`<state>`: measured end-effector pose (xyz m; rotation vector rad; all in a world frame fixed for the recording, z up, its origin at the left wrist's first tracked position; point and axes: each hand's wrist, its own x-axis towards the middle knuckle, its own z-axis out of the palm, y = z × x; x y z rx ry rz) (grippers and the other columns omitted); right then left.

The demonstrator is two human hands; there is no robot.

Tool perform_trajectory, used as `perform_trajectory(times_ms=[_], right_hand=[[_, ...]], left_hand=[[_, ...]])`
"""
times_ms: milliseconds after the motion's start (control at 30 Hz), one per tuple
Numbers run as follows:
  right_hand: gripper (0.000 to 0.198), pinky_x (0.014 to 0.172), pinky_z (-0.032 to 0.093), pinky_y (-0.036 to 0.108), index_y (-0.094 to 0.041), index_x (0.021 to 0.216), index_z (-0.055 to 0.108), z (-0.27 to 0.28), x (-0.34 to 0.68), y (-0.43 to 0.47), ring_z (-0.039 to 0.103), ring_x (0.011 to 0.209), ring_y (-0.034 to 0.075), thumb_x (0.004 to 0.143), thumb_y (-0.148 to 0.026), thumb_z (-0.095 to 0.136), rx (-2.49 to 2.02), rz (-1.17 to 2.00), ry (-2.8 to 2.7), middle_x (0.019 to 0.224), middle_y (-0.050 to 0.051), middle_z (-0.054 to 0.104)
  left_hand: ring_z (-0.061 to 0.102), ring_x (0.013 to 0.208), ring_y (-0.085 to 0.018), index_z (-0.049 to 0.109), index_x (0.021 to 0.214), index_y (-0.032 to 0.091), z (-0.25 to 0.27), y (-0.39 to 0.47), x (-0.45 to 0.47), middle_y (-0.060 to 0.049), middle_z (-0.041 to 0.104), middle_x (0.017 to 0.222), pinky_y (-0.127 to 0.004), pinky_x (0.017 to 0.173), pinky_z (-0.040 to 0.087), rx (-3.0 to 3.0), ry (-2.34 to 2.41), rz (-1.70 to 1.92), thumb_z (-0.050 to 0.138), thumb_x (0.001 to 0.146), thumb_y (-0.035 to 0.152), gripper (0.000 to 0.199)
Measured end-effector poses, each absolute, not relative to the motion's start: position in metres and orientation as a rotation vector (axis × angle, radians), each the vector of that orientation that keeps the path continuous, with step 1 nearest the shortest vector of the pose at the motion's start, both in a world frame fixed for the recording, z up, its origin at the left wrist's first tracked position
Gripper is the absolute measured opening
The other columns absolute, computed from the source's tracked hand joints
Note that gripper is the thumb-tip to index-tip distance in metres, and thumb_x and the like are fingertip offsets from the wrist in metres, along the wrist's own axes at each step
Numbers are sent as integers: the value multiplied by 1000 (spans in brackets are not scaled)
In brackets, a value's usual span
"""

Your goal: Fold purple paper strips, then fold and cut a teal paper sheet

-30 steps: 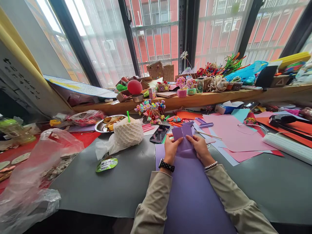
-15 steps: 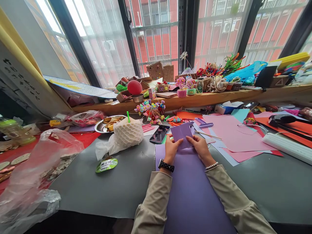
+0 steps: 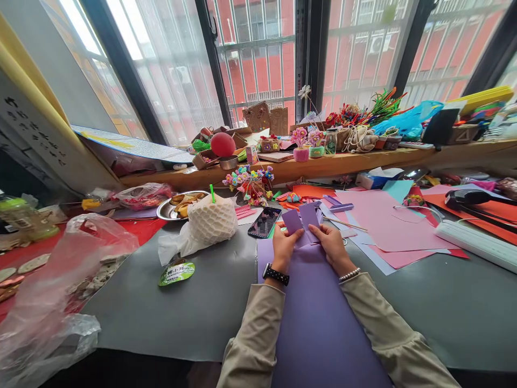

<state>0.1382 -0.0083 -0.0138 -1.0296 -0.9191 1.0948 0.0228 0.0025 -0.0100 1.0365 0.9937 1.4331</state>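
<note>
1. Nearest, at the bottom centre of the frame, two beige sleeves [image 3: 258, 345] reach forward over a large purple sheet [image 3: 319, 323] that lies on the grey table [image 3: 169, 307].
2. Just past the sleeves, the left hand [image 3: 284, 247], with a black watch [image 3: 276, 274] at the wrist, pinches the left flap of a small folded purple paper [image 3: 301, 220] between thumb and fingers.
3. Beside it, the right hand [image 3: 333, 245], wearing a bead bracelet [image 3: 349, 275], grips the right flap of the same paper, which sits at the centre of the frame, raised just above the far end of the purple sheet, its two flaps standing apart.
4. Left of the hands lie a phone [image 3: 264, 222], a white net-wrapped bundle [image 3: 210, 221] and a clear plastic bag [image 3: 52, 285] at the lower left.
5. Right of the hands, pink paper sheets [image 3: 383, 221] spread across the table.
6. Farthest, along the wooden sill [image 3: 323, 164] under the window, stand a red ball [image 3: 223, 144] and small flower pots [image 3: 301, 145].
</note>
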Motion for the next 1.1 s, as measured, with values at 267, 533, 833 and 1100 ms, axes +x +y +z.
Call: perform_trajectory(times_ms=[267, 533, 833, 1100], right_hand=[[31, 49, 43, 22, -14, 69, 61, -12, 139, -9, 52, 49, 9, 54, -41, 66, -1088, 1079, -994, 61, -1, 60], [31, 48, 43, 23, -14, 66, 61, -11, 141, -9, 52, 48, 10, 54, -42, 65, -1091, 1019, -994, 59, -1, 60], [28, 47, 42, 22, -14, 66, 59, -14, 139, -8, 52, 48, 10, 55, -40, 66, -1093, 984, -840, 55, -3, 57], [27, 56, 48, 25, -17, 67, 55, -14, 149, -3, 56, 54, 11, 57, -41, 63, -994, 812, -599, 61, -2, 59]], left_hand=[[60, 62, -15, 39, 88, 15, -6, 2, 19, -5, 63, 71, -25, 57, 46, 978, 967, 1451, 72, 51, 27, 50], [60, 62, -17, 43, 90, 14, -13, 4, 22, -6, 63, 73, -26, 56, 47, 1179, 1003, 1390, 73, 48, 25, 53], [59, 61, -14, 42, 89, 15, -8, 1, 21, -3, 61, 72, -26, 58, 47, 1098, 943, 1439, 71, 52, 21, 47], [56, 66, -16, 56, 72, 17, -7, -5, 22, -2, 60, 68, -24, 61, 42, 1581, 1125, 1259, 66, 55, 23, 20]])
